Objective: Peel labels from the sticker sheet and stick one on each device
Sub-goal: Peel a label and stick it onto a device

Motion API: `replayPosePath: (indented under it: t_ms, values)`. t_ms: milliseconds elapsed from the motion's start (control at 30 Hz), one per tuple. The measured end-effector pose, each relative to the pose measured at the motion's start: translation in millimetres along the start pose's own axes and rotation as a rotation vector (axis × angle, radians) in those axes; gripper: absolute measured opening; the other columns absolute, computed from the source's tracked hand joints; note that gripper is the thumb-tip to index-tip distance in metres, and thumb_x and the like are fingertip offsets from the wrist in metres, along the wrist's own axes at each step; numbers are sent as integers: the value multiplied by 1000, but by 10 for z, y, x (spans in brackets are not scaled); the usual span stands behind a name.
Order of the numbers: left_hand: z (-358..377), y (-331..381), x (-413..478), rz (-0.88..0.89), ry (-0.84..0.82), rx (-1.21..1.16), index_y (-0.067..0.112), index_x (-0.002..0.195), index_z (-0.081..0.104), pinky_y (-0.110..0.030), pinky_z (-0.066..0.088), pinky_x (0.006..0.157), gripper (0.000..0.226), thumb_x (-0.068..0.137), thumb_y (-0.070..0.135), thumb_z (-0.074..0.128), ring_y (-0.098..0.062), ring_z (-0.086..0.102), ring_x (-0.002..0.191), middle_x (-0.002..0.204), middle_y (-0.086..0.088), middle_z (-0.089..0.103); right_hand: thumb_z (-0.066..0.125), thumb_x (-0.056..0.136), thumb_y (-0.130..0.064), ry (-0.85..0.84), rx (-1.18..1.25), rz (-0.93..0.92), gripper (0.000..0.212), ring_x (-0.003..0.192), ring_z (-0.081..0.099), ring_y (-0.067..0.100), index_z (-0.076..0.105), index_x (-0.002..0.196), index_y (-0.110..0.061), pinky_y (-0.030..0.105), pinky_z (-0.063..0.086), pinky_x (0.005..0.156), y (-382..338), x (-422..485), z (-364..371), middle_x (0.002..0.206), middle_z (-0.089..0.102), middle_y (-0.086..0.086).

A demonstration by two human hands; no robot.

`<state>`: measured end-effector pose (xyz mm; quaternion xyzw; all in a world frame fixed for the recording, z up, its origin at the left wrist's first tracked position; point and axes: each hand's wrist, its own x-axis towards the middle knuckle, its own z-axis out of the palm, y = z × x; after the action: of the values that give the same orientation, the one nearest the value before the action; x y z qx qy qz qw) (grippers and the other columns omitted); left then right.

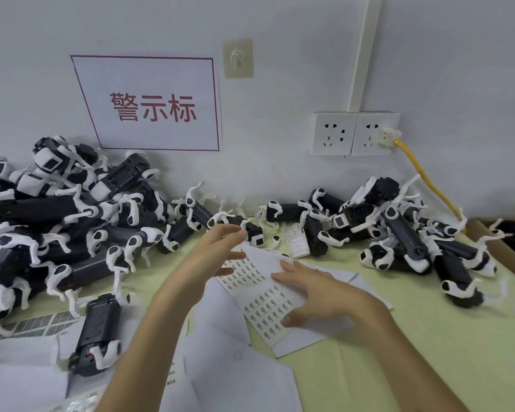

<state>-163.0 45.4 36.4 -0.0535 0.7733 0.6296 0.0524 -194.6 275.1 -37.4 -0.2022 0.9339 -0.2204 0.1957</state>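
Observation:
A white sticker sheet (pixel 259 295) with rows of small dark labels lies in the middle of the pale green table (pixel 399 337). My right hand (pixel 315 295) rests flat on its right side with the fingers spread. My left hand (pixel 217 251) hovers over the sheet's far left corner, fingers straight and holding nothing. Black-and-white robot-dog devices lie in a big pile on the left (pixel 57 221) and a smaller pile on the right (pixel 399 233). One device (pixel 97 331) lies alone at the near left.
Loose white paper sheets (pixel 235 379) cover the near table. Another label sheet (pixel 39 322) lies at the left edge. A cardboard box (pixel 506 251) stands at the far right. On the wall are a sign (pixel 152 105), sockets (pixel 354 133) and a yellow cable (pixel 422 179).

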Motion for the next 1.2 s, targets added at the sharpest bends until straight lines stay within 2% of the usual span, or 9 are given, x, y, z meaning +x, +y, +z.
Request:
replayPosePath:
  t_ms: [200, 400, 500, 600, 733, 833, 967, 1067, 1200]
  values:
    - [-15, -9, 2, -1, -43, -6, 28, 124, 63, -43, 55, 100, 25, 102, 38, 58, -13, 72, 105, 122, 6, 68, 86, 72, -50, 116, 82, -2, 86, 152, 19, 10, 43, 147, -51, 42, 19, 124, -28, 20, 24, 160, 30, -27]
    - [-22, 23, -21, 15, -126, -3, 23, 117, 71, -41, 57, 93, 27, 100, 41, 59, -16, 75, 98, 108, 6, 77, 92, 65, -39, 234, 202, -21, 77, 128, 52, -1, 61, 136, -42, 29, 40, 113, -30, 89, 66, 136, 59, -23]
    - [-34, -1, -19, -10, -154, 109, 18, 103, 75, -41, 59, 90, 31, 102, 43, 57, -17, 76, 92, 100, 2, 78, 90, 69, -33, 311, 251, -25, 71, 118, 57, -4, 63, 134, -40, 25, 45, 105, -19, 120, 104, 132, 62, -21]
    - [-83, -31, -17, -84, -265, 382, 13, 91, 76, -38, 61, 84, 45, 103, 48, 52, -14, 75, 79, 84, -1, 77, 86, 73, -22, 396, 309, -23, 64, 110, 58, -11, 65, 132, -39, 16, 46, 93, 9, 130, 70, 126, 66, -23]
    - [-106, -104, 12, -142, -254, 494, 15, 95, 76, -27, 61, 65, 46, 99, 55, 55, -11, 73, 71, 81, 0, 75, 85, 75, -9, 489, 424, -32, 61, 96, 56, -25, 68, 128, -34, -1, 41, 76, 35, 76, -72, 114, 70, -21]
    - [-87, -141, 41, -109, -208, 387, 18, 103, 74, -26, 59, 64, 47, 91, 62, 62, -11, 75, 74, 90, 0, 77, 87, 74, -8, 552, 489, -63, 57, 93, 63, -17, 71, 123, -33, 5, 46, 79, -30, -41, -207, 106, 73, -20]
    - [49, -169, 82, -16, -279, -41, 15, 119, 72, -39, 60, 91, 64, 75, 61, 72, -20, 74, 101, 111, -3, 77, 81, 81, -5, 626, 553, -187, 41, 80, 70, 10, 73, 110, -34, 35, 54, 83, -215, -158, -360, 93, 78, -14]
    - [214, -189, 100, 5, -276, -262, 7, 119, 72, -43, 57, 100, 50, 88, 47, 70, -28, 72, 110, 116, -10, 76, 78, 85, -5, 582, 554, -248, 35, 83, 71, 10, 74, 110, -30, 33, 58, 80, -322, -186, -382, 93, 78, -14]
    - [397, -258, 90, -48, -203, -272, 4, 118, 70, -46, 57, 99, 21, 100, 10, 61, -32, 73, 104, 114, -17, 75, 79, 85, -6, 561, 531, -235, 32, 90, 71, 7, 76, 107, -28, 28, 56, 80, -365, -161, -336, 98, 77, -11]
